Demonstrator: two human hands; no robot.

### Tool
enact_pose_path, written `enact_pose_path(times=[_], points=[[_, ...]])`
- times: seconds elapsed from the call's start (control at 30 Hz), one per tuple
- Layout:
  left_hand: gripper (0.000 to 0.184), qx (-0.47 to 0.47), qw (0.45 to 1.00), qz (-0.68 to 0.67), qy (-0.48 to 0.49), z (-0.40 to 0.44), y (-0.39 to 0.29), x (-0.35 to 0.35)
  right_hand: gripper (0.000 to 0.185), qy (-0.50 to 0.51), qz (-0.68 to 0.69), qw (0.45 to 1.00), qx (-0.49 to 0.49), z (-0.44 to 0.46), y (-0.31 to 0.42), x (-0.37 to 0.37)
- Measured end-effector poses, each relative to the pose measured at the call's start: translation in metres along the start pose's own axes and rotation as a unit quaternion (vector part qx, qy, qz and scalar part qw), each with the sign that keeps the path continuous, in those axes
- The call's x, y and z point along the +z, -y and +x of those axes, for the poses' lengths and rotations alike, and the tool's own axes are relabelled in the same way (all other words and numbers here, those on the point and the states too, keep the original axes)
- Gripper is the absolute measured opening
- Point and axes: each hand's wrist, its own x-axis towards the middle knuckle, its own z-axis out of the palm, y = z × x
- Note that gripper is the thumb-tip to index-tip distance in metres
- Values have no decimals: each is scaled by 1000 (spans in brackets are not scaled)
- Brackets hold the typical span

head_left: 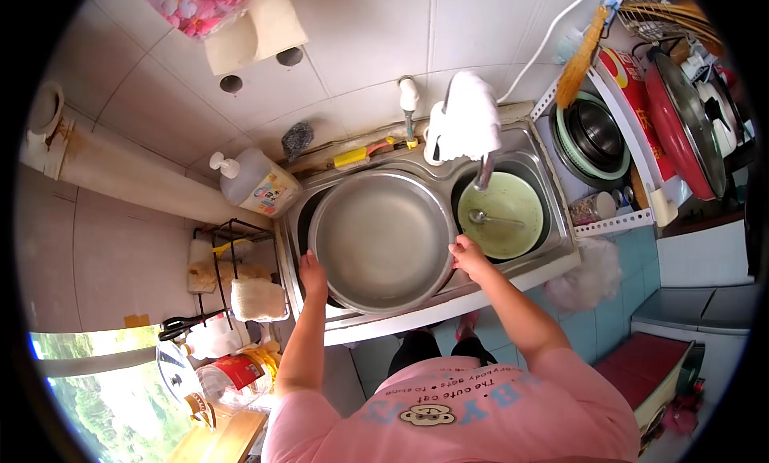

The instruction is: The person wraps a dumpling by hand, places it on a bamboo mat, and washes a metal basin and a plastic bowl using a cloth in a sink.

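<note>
A wide, shallow metal basin [383,243] sits over the left bowl of the steel double sink [553,187]. My left hand [313,275] grips its rim at the lower left, fingers closed on the edge. On the right side, my right hand [465,255] pinches the same rim near the divider between the sink bowls. In the right sink bowl rests a light green basin [513,239], with a ladle [489,218] lying inside it. A faucet spout [484,175], wrapped at the top in a white cloth [469,114], hangs above the green basin.
Left of the sink stands a soap pump bottle [260,184], above a wire rack [228,263] with sponges and scissors. A yellow-handled brush [360,154] lies along the back ledge. Stacked bowls [593,134] and a red pan with a glass lid [681,130] fill the right shelves.
</note>
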Motion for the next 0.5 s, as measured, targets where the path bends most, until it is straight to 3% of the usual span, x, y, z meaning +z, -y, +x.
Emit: enact_pose_path(times=[0.03,0.17,0.2,0.33,0.5], points=[[43,-47,995,-88,11,-20,-45,-11,13,-7,4,1000,1,-6,5,-2],[44,-23,993,-110,24,-43,-84,-28,13,39,43,998,-24,-40,17,-18],[44,-2,998,-60,33,-44,-89,-34,13,45,46,998,-23,-45,14,-23],[43,-13,994,-88,59,-63,-122,-38,14,52,75,995,-34,-74,20,-42],[41,-37,996,48,60,-83,-124,-29,18,48,65,996,-46,-98,9,-70]])
